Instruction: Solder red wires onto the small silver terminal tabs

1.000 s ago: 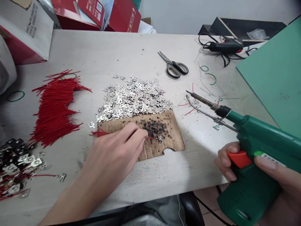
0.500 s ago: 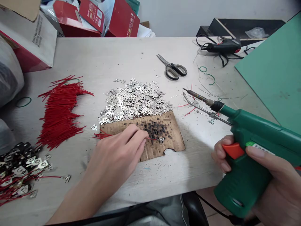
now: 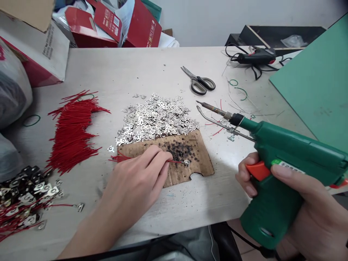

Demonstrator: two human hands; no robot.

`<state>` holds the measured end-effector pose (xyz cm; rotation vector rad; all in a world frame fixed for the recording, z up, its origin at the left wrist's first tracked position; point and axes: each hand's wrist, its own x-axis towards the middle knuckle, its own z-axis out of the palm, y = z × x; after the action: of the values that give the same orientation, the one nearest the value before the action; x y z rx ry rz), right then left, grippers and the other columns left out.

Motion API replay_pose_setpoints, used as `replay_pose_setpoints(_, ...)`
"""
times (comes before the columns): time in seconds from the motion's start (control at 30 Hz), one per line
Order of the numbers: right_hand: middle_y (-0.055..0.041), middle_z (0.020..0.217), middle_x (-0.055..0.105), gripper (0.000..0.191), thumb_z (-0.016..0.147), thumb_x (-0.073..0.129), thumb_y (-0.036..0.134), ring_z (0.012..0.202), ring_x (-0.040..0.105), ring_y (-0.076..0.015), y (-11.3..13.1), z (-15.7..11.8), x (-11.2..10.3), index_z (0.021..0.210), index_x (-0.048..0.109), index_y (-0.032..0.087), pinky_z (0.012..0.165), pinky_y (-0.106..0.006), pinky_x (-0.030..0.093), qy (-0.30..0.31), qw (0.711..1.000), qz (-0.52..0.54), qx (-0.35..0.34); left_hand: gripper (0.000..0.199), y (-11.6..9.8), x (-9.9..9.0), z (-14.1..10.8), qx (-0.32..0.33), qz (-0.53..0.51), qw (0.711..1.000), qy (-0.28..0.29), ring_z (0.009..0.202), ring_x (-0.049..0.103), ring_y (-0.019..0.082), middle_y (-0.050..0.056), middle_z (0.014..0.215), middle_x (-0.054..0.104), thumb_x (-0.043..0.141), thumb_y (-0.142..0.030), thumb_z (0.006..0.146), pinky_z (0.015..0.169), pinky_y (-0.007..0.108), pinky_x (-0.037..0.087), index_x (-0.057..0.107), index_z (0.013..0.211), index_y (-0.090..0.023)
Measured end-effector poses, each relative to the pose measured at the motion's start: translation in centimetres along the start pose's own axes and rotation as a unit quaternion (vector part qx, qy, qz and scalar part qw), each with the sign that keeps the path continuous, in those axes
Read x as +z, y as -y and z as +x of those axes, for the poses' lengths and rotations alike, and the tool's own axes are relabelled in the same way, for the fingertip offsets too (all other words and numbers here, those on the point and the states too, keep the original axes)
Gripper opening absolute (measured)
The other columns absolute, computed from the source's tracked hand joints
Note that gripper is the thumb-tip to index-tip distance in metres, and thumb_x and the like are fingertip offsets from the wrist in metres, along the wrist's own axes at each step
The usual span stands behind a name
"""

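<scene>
My left hand (image 3: 141, 174) is closed on red wires; their loose ends (image 3: 119, 158) stick out on its left side. From its fingertips one red wire (image 3: 176, 161) runs right to a small metal contact plate (image 3: 186, 163) lying on the scorched cardboard (image 3: 202, 159). In my right hand (image 3: 293, 188) is a green soldering gun (image 3: 282, 145), one finger at its orange trigger (image 3: 259, 170). The iron's tip (image 3: 199, 103) and the curved solder feed tube (image 3: 203, 116) are raised above the table, apart from the plate.
Loose metal plates (image 3: 157, 116) are heaped behind the cardboard. A red wire stack (image 3: 73, 136) and a pile of wired plates (image 3: 27, 199) lie left. Scissors (image 3: 198, 81), a black glue gun (image 3: 255, 57) and a green board (image 3: 312, 87) are farther back.
The soldering gun in my right hand has moved left, bringing its tip nearer the cardboard. My left hand and the wired plate stay nearly still; the view has shifted slightly.
</scene>
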<state>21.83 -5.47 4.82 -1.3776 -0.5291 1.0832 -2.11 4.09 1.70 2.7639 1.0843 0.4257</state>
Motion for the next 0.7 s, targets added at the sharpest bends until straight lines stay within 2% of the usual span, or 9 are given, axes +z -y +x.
replay_pose_setpoints(0.13, -0.0078, 0.077, 0.062, 0.016, 0.075, 0.077, 0.033, 0.058, 0.059, -0.0216, 1.4, 1.2, 1.3, 0.086, 0.076, 0.021, 0.044, -0.029, 0.049, -0.01, 1.0, -0.006, -0.007, 0.012, 0.0, 0.1, 0.0, -0.001, -0.018, 1.0, -0.019, 0.084, 0.068, 0.015, 0.001, 0.099, 0.068, 0.05, -0.017, 0.099, 0.068, 0.028, 0.046, 0.06, 0.104, -0.021)
replay_pose_setpoints(0.2, -0.0067, 0.081, 0.062, 0.014, 0.078, 0.075, 0.032, 0.059, 0.059, -0.0205, 2.3, 2.1, 2.2, 0.087, 0.076, 0.022, 0.044, -0.029, 0.049, 0.018, 0.999, 0.002, -0.038, 0.012, 0.0, 0.1, 0.1, -0.002, -0.021, 0.999, -0.025, 0.084, 0.068, 0.015, 0.002, 0.099, 0.068, 0.05, -0.016, 0.098, 0.068, 0.028, 0.047, 0.061, 0.103, -0.02)
replay_pose_setpoints(0.27, -0.0053, 0.085, 0.062, 0.008, 0.081, 0.07, 0.023, 0.063, 0.06, -0.0197, 3.0, 3.2, 3.3, 0.087, 0.075, 0.022, 0.048, -0.028, 0.049, 0.054, 0.995, 0.014, -0.086, 0.012, 0.0, 0.2, 0.1, -0.005, -0.029, 0.999, -0.025, 0.083, 0.067, 0.015, 0.002, 0.098, 0.068, 0.05, -0.016, 0.098, 0.068, 0.027, 0.047, 0.061, 0.102, -0.019)
replay_pose_setpoints(0.37, -0.0068, 0.083, 0.063, 0.012, 0.087, 0.064, 0.019, 0.066, 0.06, -0.0195, 3.6, 5.0, 4.7, 0.081, 0.074, 0.019, 0.051, -0.029, 0.046, 0.119, 0.981, 0.037, -0.151, 0.012, 0.0, 0.2, 0.1, -0.007, -0.045, 0.999, -0.024, 0.081, 0.066, 0.014, 0.002, 0.097, 0.067, 0.049, -0.016, 0.098, 0.07, 0.027, 0.047, 0.061, 0.101, -0.019)
replay_pose_setpoints(0.5, -0.0071, 0.072, 0.061, 0.019, 0.09, 0.06, 0.023, 0.063, 0.056, -0.0179, 2.9, 7.2, 5.9, 0.08, 0.074, 0.017, 0.052, -0.027, 0.042, 0.164, 0.97, 0.069, -0.165, 0.011, 0.1, 0.4, 0.0, -0.006, -0.07, 0.997, -0.04, 0.079, 0.064, 0.013, 0.001, 0.096, 0.066, 0.051, -0.014, 0.096, 0.069, 0.025, 0.047, 0.06, 0.1, -0.018)
replay_pose_setpoints(0.7, -0.0075, 0.077, 0.061, 0.018, 0.088, 0.059, 0.023, 0.066, 0.055, -0.0164, 1.0, 9.6, 5.2, 0.079, 0.072, 0.015, 0.052, -0.024, 0.043, 0.128, 0.977, 0.109, -0.132, 0.011, 0.3, 0.3, -0.2, -0.018, -0.103, 0.991, -0.079, 0.077, 0.061, 0.01, 0.0, 0.093, 0.064, 0.057, -0.009, 0.091, 0.064, 0.022, 0.044, 0.06, 0.097, -0.018)
